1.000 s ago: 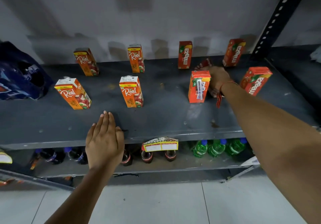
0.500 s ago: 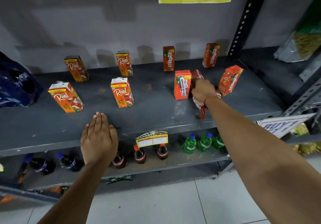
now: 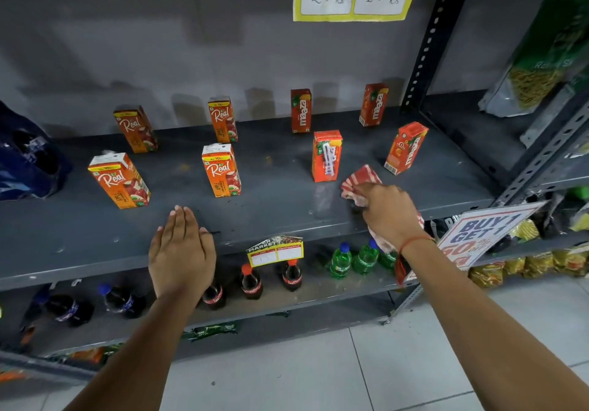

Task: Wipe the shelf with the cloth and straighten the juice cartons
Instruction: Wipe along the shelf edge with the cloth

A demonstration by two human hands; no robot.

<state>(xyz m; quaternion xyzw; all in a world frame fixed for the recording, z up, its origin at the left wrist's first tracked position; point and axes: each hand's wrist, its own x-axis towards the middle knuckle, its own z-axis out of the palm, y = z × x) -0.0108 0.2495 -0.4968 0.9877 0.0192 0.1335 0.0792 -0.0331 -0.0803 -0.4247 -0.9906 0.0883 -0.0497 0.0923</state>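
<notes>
Heads-up, your right hand (image 3: 387,211), fist bunched round the red-and-white striped cloth (image 3: 358,181), could topple the orange Maaza carton (image 3: 326,155) just beside it, while your left hand (image 3: 181,251) lies flat, empty, on the grey metal shelf (image 3: 271,206).

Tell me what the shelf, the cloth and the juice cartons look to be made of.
Shelf: painted grey metal, matte, judging by the folded front lip and perforated upright.
Cloth: soft woven fabric, red-and-white striped, crumpled in the right hand.
Juice cartons: printed coated paperboard, slightly glossy, with sharp folded edges.

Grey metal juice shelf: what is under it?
Under the grey metal juice shelf, a lower shelf holds dark cola bottles and green soda bottles; the left hand covers one bottle's top.
</notes>
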